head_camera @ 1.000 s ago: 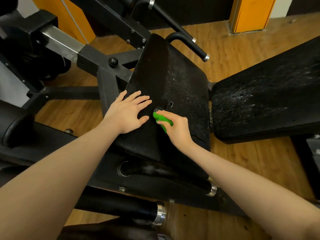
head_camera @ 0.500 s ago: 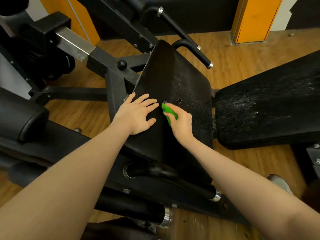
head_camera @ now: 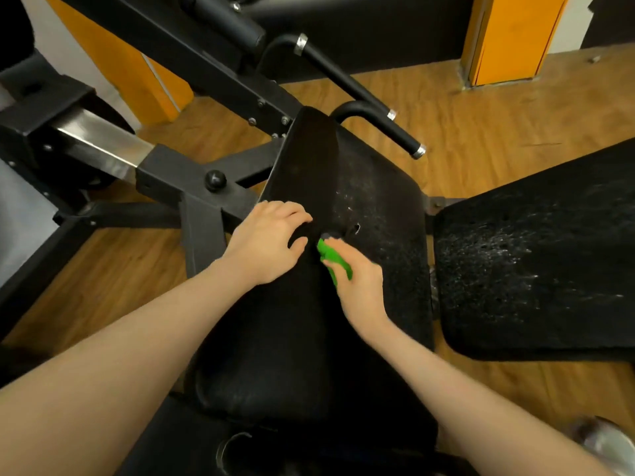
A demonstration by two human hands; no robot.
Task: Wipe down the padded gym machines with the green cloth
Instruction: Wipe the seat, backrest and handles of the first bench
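Left hand: I'm seeing my left hand (head_camera: 266,243) lying on the black seat pad (head_camera: 309,321), fingers curling down onto the vinyl and the thumb tucking toward the right; it is gripping nothing loose that I can make out, just pressing on the pad's left slope.
Right hand: my right hand (head_camera: 359,286) is sitting just beside it, fingers curling round the green cloth (head_camera: 331,255) and clamping it against the pad.
Green cloth: it is bunching up small, only a bright strip peeking out above the knuckles, touching the pad right by a little hole (head_camera: 356,228) in the cover.
Seat pad: it is tilting up away from me, ridge running down the middle, with pale speckling showing on its right half.
Second pad: another black pad (head_camera: 536,262) is lying to the right, close to the first but apart from it, showing whitish streaks.
Handles: two black grip bars with chrome ends are sticking out beyond the pad's top; the nearer one (head_camera: 388,128) is curving out from behind the pad.
Frame: the black steel frame (head_camera: 178,176) is running off to the left with a silver sliding section (head_camera: 99,146).
Floor: wooden flooring (head_camera: 481,111) is showing underneath, orange pillars (head_camera: 512,36) standing at the back.
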